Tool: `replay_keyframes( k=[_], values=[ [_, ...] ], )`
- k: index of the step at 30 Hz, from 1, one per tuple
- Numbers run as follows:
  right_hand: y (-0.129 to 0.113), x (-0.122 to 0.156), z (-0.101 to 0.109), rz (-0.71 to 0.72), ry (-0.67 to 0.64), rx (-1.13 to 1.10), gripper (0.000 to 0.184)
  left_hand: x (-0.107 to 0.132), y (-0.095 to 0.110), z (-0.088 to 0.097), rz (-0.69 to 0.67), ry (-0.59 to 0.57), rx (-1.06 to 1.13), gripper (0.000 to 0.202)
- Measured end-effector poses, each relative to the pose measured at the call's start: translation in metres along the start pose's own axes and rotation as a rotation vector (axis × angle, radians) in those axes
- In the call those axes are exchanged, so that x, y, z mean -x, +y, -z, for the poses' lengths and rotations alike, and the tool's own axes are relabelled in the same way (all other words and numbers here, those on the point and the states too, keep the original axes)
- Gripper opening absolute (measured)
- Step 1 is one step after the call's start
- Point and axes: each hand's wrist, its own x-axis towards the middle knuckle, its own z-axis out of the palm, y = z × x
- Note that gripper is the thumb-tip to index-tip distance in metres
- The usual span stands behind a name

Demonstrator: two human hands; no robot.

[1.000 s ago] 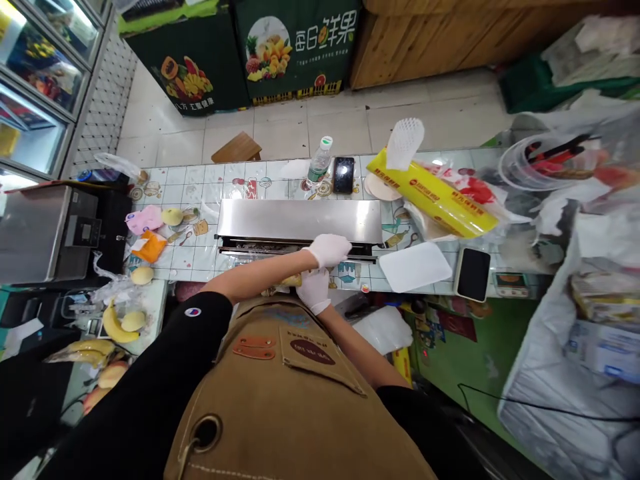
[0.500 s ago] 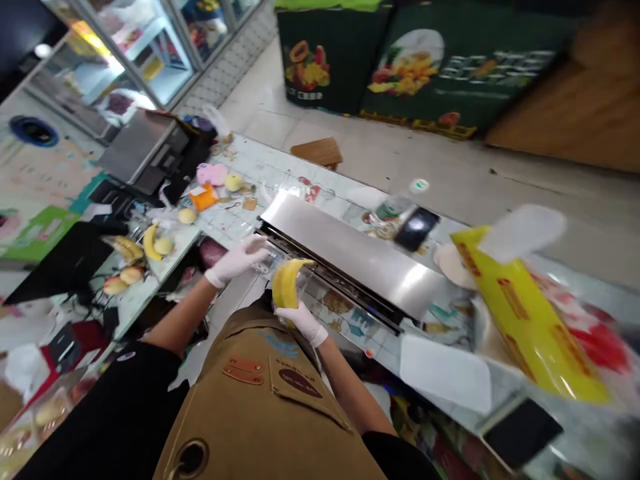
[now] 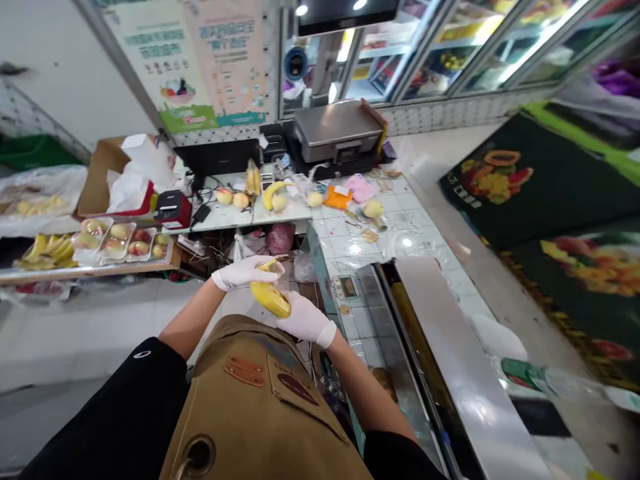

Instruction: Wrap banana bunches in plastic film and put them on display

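A person is holding a yellow banana (image 3: 270, 300) in front of their canvas apron (image 3: 250, 400), its long axis running from upper left down to lower right. The right hand (image 3: 305, 320), in a white disposable glove, is nearer the banana's lower end and is cradling it from below, its fingers curling against the peel. The left hand (image 3: 244, 273), also gloved, is reaching in from the other side just above the banana, with its fingers (image 3: 267, 270) pressed closely together and pinching a narrow yellow strip (image 3: 276, 264); whether that strip is peel or stem is hard to tell. Beyond the hands, a stainless-steel sealing machine (image 3: 465, 353) is standing on the tiled surface (image 3: 400, 240), off to the right, well apart from the banana.
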Motion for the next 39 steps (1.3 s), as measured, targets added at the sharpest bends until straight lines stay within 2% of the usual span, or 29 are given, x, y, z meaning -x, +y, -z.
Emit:
replay_keyframes(
  k=[2,4,5,7,9,11,12,13,15,17,18,20,22,25,28,32,34,37,39],
  values=[
    [-0.035,-0.033,-0.011,0.130,-0.120,0.123,0.015,0.047,-0.016,0.031,-0.030,0.063,0.052,0.065],
    [-0.068,-0.065,-0.026,0.191,-0.196,0.219,0.018,0.096,-0.035,0.060,-0.079,0.128,0.088,0.064],
    [-0.083,-0.080,-0.033,0.203,-0.203,0.247,0.029,0.120,-0.046,0.074,-0.105,0.169,0.112,0.064],
    [-0.108,-0.108,-0.046,0.250,-0.143,0.209,0.064,0.169,-0.067,0.099,-0.173,0.292,0.196,0.067],
    [-0.128,-0.133,-0.060,0.307,0.031,0.012,0.090,0.215,-0.086,0.118,-0.262,0.483,0.295,0.073],
    [-0.149,-0.159,-0.083,0.307,0.227,-0.293,0.095,0.257,-0.102,0.132,-0.358,0.712,0.336,0.077],
    [-0.161,-0.173,-0.098,0.272,0.284,-0.447,0.096,0.276,-0.108,0.137,-0.402,0.817,0.323,0.076],
    [-0.173,-0.187,-0.115,0.226,0.286,-0.589,0.098,0.294,-0.114,0.141,-0.441,0.906,0.294,0.073],
    [-0.202,-0.218,-0.155,0.136,0.117,-0.815,0.104,0.325,-0.121,0.148,-0.493,1.025,0.214,0.064],
    [-0.233,-0.249,-0.195,0.074,-0.113,-0.959,0.100,0.351,-0.126,0.156,-0.507,1.067,0.142,0.054],
    [-0.249,-0.264,-0.215,0.054,-0.190,-1.010,0.090,0.362,-0.128,0.160,-0.507,1.078,0.124,0.051],
    [-0.279,-0.296,-0.251,0.031,-0.248,-1.083,0.060,0.382,-0.131,0.169,-0.508,1.128,0.114,0.049],
    [-0.305,-0.329,-0.283,0.023,-0.265,-1.095,0.035,0.397,-0.136,0.180,-0.499,1.240,0.113,0.051],
    [-0.332,-0.381,-0.328,0.031,-0.363,-0.991,0.036,0.415,-0.150,0.207,-0.419,1.402,0.082,0.062],
    [-0.352,-0.437,-0.374,0.057,-0.497,-0.877,0.041,0.437,-0.169,0.250,-0.293,1.445,0.084,0.084],
    [-0.385,-0.512,-0.434,0.106,-0.557,-0.822,0.046,0.483,-0.188,0.324,-0.110,1.359,0.208,0.112],
    [-0.410,-0.547,-0.463,0.115,-0.592,-0.830,0.047,0.508,-0.194,0.365,-0.093,1.322,0.293,0.110],
    [-0.458,-0.595,-0.502,0.080,-0.625,-0.931,0.044,0.540,-0.204,0.430,-0.161,1.307,0.446,0.099],
    [-0.489,-0.625,-0.521,0.034,-0.549,-1.033,0.040,0.557,-0.216,0.474,-0.226,1.306,0.565,0.095]
  ],
)
